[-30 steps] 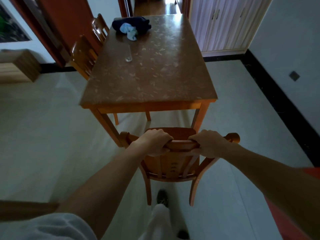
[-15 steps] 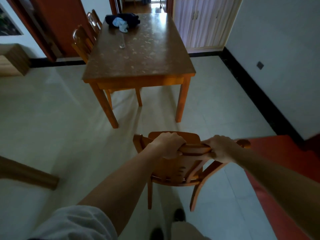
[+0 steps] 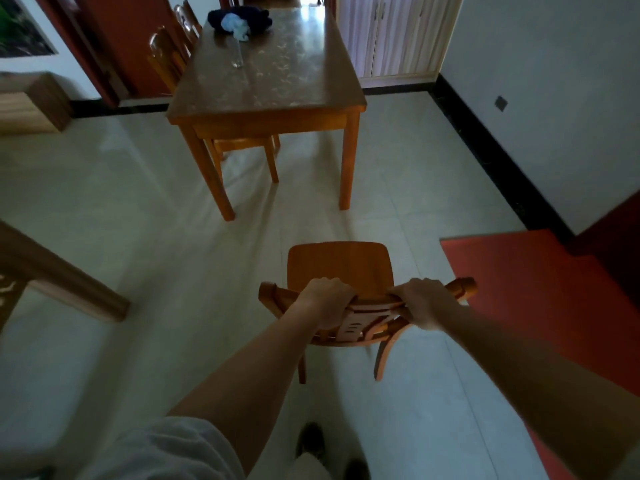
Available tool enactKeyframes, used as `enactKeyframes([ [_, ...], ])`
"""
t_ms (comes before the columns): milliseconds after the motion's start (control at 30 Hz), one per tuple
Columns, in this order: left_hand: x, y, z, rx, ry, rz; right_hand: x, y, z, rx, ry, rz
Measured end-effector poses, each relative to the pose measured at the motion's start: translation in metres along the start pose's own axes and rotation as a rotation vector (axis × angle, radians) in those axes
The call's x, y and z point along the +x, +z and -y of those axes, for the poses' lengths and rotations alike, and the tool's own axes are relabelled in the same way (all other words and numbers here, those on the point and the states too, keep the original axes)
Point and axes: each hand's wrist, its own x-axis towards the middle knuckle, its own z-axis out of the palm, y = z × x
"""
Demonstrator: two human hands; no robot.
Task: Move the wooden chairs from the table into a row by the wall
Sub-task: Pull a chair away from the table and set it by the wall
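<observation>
Chair in hand: wooden chair (image 3: 341, 268) out on the pale tiled floor (image 3: 138, 209), well apart from the table (image 3: 277, 77), its seat facing away from the person and its back toward them.
Left hand: left hand (image 3: 327, 301) wrapped over the top rail of the chair's back, left of centre, fingers curled shut on the wood.
Right hand: right hand (image 3: 424, 303) clamped on the same rail, right of centre, near the rail's rounded end.
Chair legs: two rear legs visible below the seat; whether they touch the floor cannot be told.
Table: wooden, with a speckled top, standing near the far wall.
On the table: a clear glass (image 3: 237, 58) near the left edge, and a dark bundle of cloth (image 3: 242, 20) with a pale blue piece at the far end.
Other chairs: two chairs (image 3: 169, 55) at the table's left side, seats pushed under it.
Floor on the right: red mat (image 3: 540, 292) just beside the held chair.
Person: shoes (image 3: 311, 441) at the bottom edge.
</observation>
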Motion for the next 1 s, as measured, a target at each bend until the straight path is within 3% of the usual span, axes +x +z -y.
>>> enactKeyframes([
  [433, -0.033, 0.074, -0.052, -0.044, -0.064, 0.013, -0.056, 0.080, -0.008, -0.016, -0.026, -0.004],
  [500, -0.034, 0.069, -0.048, -0.159, -0.071, 0.068, -0.056, 0.074, -0.005, 0.068, -0.001, 0.065],
  [567, -0.042, 0.049, -0.038, -0.434, -0.063, 0.060, -0.054, 0.050, 0.004, 0.303, 0.018, 0.119],
  [600, -0.049, 0.032, -0.030, -0.594, -0.085, -0.036, -0.051, 0.032, 0.011, 0.425, 0.023, 0.074],
  [667, -0.069, -0.009, -0.007, -0.828, -0.131, -0.370, -0.043, -0.012, 0.033, 0.630, -0.001, -0.210],
  [733, -0.101, -0.053, 0.020, -0.944, -0.103, -0.685, -0.034, -0.061, 0.065, 0.814, -0.148, -0.510],
  [800, -0.139, -0.089, 0.045, -0.995, -0.051, -0.915, -0.026, -0.104, 0.106, 0.898, -0.286, -0.690],
  [900, -0.191, -0.114, 0.082, -1.014, -0.066, -1.069, 0.003, -0.143, 0.174, 0.901, -0.454, -0.820],
  [1000, -0.235, -0.117, 0.125, -0.982, -0.175, -1.092, 0.044, -0.164, 0.238, 0.828, -0.506, -0.809],
])
